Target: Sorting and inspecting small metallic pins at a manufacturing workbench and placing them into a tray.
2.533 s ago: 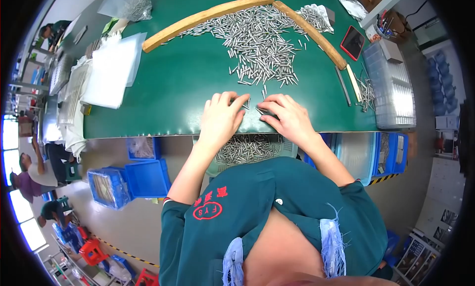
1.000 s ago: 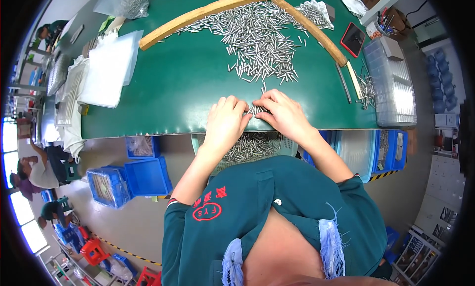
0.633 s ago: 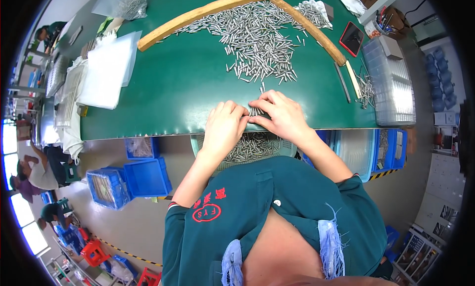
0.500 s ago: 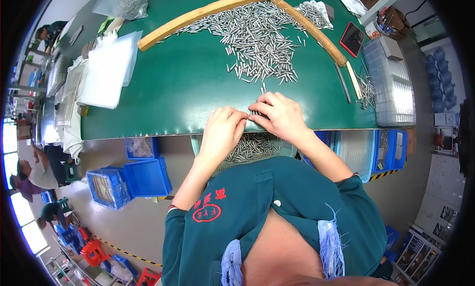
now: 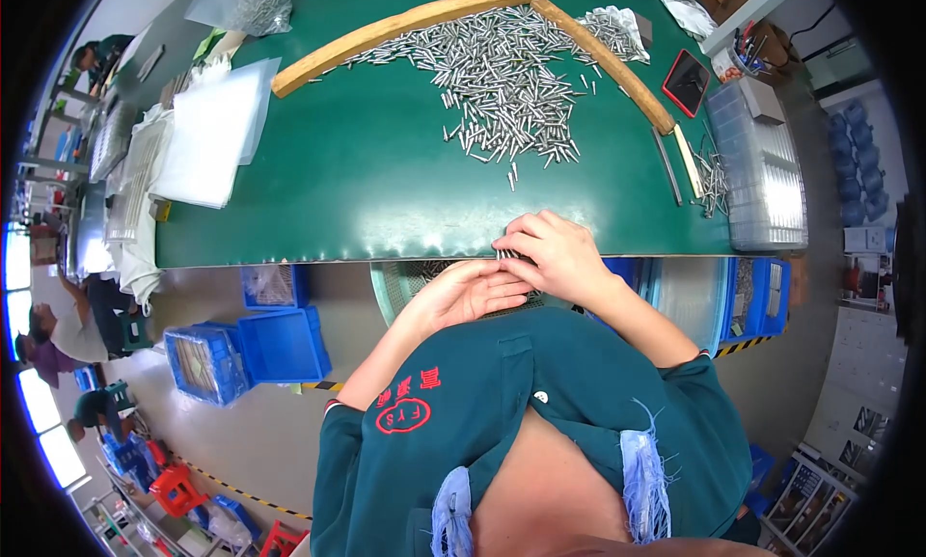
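Observation:
Several small metal pins [image 5: 507, 254] are pinched in a row between the thumb and fingers of my right hand [image 5: 558, 258], at the table's front edge. Just below that edge my left hand [image 5: 465, 295] lies palm up with its fingers stretched out, close under the right fingertips; nothing can be seen in it. A big pile of the same kind of pins [image 5: 511, 84] spreads over the green table [image 5: 338, 190], and a couple of loose pins [image 5: 512, 176] lie nearer to me. Beneath my hands, a pale green basket [image 5: 387, 297] with pins inside is partly hidden.
Two wooden bars [image 5: 405, 31] border the pile at the back. On the right are a red-edged phone [image 5: 686, 81], clear plastic boxes [image 5: 762, 181] and a heap of longer metal pieces [image 5: 712, 184]. White sheets [image 5: 203, 147] lie left. Blue bins [image 5: 283, 345] stand on the floor.
Both hands have come back from the tabletop toward me. My left hand has let go of the row, turned palm up and dropped below the edge; my right hand keeps the pins.

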Action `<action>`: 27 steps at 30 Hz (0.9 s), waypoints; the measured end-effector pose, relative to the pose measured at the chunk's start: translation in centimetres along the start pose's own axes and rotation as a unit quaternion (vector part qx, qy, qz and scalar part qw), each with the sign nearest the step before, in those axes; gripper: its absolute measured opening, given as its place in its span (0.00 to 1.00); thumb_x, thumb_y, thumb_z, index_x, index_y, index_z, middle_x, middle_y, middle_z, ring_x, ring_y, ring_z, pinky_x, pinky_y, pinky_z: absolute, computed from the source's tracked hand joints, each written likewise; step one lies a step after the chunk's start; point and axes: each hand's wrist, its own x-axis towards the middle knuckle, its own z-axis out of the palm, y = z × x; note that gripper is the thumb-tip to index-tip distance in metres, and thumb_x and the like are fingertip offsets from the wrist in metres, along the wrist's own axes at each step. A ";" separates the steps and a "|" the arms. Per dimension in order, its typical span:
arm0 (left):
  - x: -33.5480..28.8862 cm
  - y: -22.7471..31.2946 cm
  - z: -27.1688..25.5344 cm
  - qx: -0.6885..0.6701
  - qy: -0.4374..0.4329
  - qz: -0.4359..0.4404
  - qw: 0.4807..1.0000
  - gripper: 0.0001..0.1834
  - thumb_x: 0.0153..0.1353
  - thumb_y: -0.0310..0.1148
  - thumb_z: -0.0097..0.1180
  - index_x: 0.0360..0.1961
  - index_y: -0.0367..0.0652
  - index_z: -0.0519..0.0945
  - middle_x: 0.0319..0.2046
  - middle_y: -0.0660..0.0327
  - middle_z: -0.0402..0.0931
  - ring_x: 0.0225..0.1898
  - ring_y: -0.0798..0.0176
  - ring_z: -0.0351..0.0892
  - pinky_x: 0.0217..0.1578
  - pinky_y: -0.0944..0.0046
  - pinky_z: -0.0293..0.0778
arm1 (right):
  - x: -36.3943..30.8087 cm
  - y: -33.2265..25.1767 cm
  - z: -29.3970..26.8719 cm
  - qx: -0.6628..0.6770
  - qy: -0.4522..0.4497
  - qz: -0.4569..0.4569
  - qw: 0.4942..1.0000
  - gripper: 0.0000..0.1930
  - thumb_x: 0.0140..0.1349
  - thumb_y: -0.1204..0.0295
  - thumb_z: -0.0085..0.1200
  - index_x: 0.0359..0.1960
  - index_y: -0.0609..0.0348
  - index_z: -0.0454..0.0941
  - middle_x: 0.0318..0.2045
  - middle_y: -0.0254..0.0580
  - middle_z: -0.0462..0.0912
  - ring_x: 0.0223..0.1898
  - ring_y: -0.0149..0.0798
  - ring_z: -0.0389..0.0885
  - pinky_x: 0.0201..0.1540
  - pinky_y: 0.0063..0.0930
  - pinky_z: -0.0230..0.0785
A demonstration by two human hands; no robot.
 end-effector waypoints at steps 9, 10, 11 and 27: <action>0.6 -0.9 0.6 0.126 0.048 0.038 0.990 0.15 0.65 0.36 0.46 0.44 0.34 0.73 0.41 0.54 0.76 0.44 0.61 0.78 0.46 0.62 0.75 | -1.0 -0.9 -0.9 0.048 -0.055 0.014 0.997 0.15 0.50 0.68 0.59 0.41 0.48 0.78 0.38 0.30 0.76 0.39 0.35 0.76 0.37 0.28 0.73; 0.6 -0.9 0.7 0.147 0.066 0.041 0.986 0.15 0.65 0.37 0.47 0.44 0.35 0.73 0.41 0.55 0.76 0.44 0.62 0.78 0.45 0.63 0.76 | -1.0 -0.9 -1.0 0.048 -0.055 0.015 0.997 0.15 0.50 0.68 0.59 0.41 0.48 0.78 0.38 0.30 0.76 0.39 0.35 0.76 0.37 0.28 0.73; 0.6 -1.0 0.7 0.147 0.066 0.041 0.986 0.15 0.65 0.37 0.47 0.44 0.35 0.73 0.41 0.55 0.76 0.44 0.62 0.78 0.45 0.63 0.76 | -1.0 -0.8 -1.1 0.070 -0.058 0.018 0.996 0.15 0.51 0.69 0.58 0.42 0.49 0.78 0.38 0.32 0.76 0.39 0.36 0.76 0.37 0.28 0.73; -1.8 1.5 3.4 0.472 0.112 0.134 0.864 0.15 0.68 0.35 0.41 0.43 0.33 0.74 0.35 0.54 0.79 0.37 0.64 0.80 0.39 0.67 0.77 | 0.7 -0.3 -1.6 0.396 -0.077 0.128 0.906 0.22 0.55 0.80 0.49 0.54 0.56 0.71 0.42 0.37 0.76 0.34 0.25 0.74 0.34 0.18 0.69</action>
